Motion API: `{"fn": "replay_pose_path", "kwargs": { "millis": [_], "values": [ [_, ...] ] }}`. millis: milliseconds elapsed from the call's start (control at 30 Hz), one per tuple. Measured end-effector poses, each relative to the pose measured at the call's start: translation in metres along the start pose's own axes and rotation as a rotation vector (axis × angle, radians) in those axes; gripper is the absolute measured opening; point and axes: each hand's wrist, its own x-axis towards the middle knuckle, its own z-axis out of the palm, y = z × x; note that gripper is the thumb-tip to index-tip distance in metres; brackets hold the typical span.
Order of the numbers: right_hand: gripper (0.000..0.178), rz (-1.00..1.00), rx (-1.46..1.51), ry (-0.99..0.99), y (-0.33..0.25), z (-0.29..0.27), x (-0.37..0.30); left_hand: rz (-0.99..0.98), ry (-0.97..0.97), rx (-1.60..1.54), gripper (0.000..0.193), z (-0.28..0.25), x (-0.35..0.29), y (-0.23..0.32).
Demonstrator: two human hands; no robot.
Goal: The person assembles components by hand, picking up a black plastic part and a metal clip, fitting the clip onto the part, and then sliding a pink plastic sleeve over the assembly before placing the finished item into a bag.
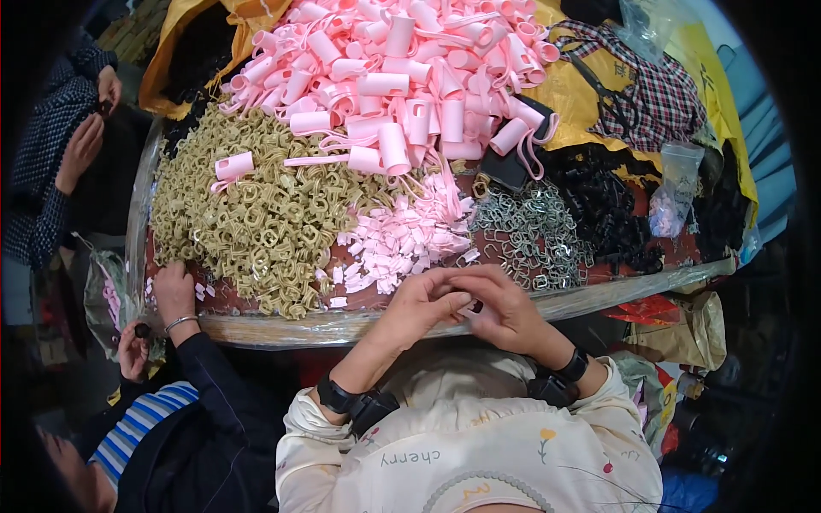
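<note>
My left hand (417,306) and my right hand (506,309) meet just over the near edge of the table, both with fingers closed. Their fingertips come together around something small, mostly hidden by the fingers, and I cannot make out what it is. Right beyond my hands lie a heap of small pale pink plastic pieces (402,235) and a pile of silver metal buckles (534,231). To the left spreads a large mound of khaki plastic clips (248,201). Pink plastic cylinders with straps (393,85) are heaped at the far side, one lying on the khaki mound.
Black plastic parts (603,205) and a clear bag of small pieces (676,192) lie at the right. Black-handled scissors (603,94) rest beside a checked cloth (658,94). At left, a co-worker's hand (175,295) touches the table near the khaki mound; another person's hands (85,141) are farther off.
</note>
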Motion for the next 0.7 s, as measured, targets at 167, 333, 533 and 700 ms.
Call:
{"fn": "replay_pose_path", "kwargs": {
  "millis": [167,333,533,700],
  "values": [
    [0.045,-0.116,0.270,-0.137,-0.011,-0.028,-0.021,-0.025,-0.095,-0.159,0.050,0.029,0.001,-0.008],
    [0.040,0.082,0.014,0.175,-0.015,-0.072,-0.095,-0.105,-0.272,-0.127,0.061,0.053,0.013,-0.015],
    [0.031,0.730,-0.712,0.745,-0.033,-0.150,-0.272,0.248,-0.147,0.449,0.055,0.067,0.064,-0.023],
    [0.038,1.199,-1.472,0.307,-0.043,-0.146,-0.311,1.049,0.117,1.212,0.035,0.123,0.141,-0.021]
  ]
}}
